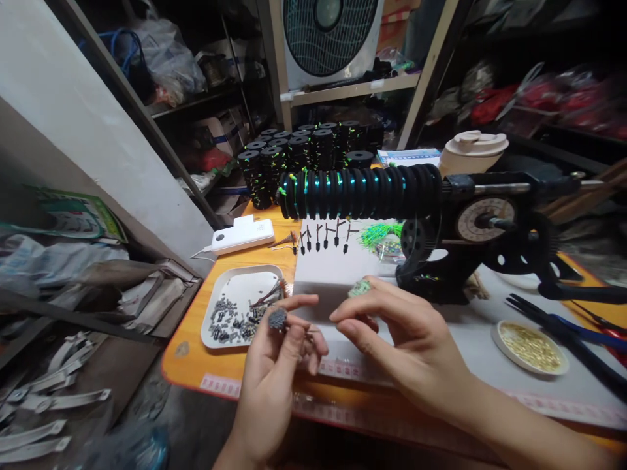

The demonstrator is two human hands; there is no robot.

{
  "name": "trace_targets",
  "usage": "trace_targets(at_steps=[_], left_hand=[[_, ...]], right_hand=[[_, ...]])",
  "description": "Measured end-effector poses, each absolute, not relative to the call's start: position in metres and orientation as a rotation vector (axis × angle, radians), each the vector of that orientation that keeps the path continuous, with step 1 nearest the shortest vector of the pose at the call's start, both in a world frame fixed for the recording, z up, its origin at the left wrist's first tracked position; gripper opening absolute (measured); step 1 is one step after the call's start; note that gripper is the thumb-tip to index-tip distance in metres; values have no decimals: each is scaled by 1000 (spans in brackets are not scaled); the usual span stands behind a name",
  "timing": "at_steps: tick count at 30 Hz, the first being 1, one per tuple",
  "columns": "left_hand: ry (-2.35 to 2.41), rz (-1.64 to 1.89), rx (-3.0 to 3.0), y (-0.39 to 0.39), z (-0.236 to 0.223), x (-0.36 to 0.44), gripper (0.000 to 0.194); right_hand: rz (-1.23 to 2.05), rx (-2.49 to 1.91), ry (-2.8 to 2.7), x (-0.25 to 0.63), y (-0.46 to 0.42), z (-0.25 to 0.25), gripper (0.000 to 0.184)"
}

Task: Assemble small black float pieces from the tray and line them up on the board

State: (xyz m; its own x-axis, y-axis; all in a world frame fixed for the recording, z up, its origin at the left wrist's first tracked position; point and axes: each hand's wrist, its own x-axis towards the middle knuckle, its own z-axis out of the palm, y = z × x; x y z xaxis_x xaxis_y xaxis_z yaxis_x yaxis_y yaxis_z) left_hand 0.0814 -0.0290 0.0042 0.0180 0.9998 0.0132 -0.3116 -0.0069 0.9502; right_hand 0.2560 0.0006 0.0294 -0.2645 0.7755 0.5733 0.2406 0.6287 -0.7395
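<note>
My left hand [274, 365] is above the table's front edge, with a small dark grey knobbly piece [277, 318] between thumb and index finger; its other fingers are loosely curled. Facing it, my right hand [401, 326] has thumb and index finger brought close together; anything between them is too small to make out. A pale green bundle [360, 288] shows behind its knuckles, partly hidden. Left of my left hand lies a white tray [209, 326] with many small grey and black parts. Small black T-shaped pieces [326, 236] stand in a row beyond both hands.
A crank winder [484, 219] carries a row of black discs [362, 189] wound with bright line. Black spools [298, 150] stand behind. On the right are a dish of gold bits [531, 349] and pliers [563, 333]. A white power bank-like box [242, 236] lies left.
</note>
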Motion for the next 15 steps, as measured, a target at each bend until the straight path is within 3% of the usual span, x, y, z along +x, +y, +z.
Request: trace_targets(at_steps=[15], left_hand=[[1278, 1290, 1088, -44, -2, 106, 35]], right_hand=[[862, -907, -1753, 254, 2, 28, 10]])
